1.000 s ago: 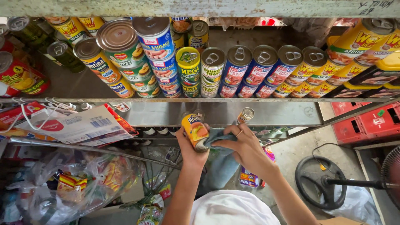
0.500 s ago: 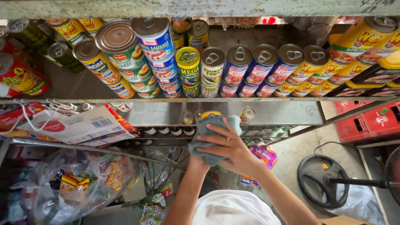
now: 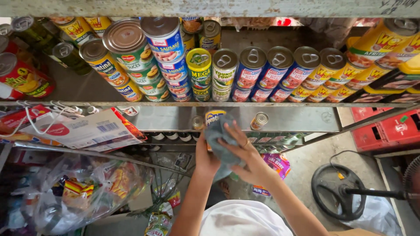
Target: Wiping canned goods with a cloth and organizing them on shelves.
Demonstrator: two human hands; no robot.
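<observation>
A metal shelf [image 3: 280,119] crosses the middle of the frame, seen from above, in what looks like a small shop; the tier above it, across the upper half, carries rows of tins [image 3: 245,74] with blue, yellow and green labels, and a bare concrete floor [image 3: 306,161] shows at lower right beside a red crate [image 3: 387,131] and the round black base of a fan [image 3: 339,196]. At lower left hangs a clear plastic bag [image 3: 78,192] of snack packets, with a flat white and red carton [image 3: 87,130] above it. Much of the held can [image 3: 214,117] is covered: only its yellow top end shows at centre frame, the rest being wrapped in a grey-blue cloth [image 3: 221,144] (the label cannot be read as a whole). The left hand [image 3: 205,159] is closed around the can from below, its fingers mostly hidden. The right hand [image 3: 247,153] lies over the cloth, fingers curled and pressing it against the can's side. One small can [image 3: 260,120] stands alone on the shelf, just to the right.
</observation>
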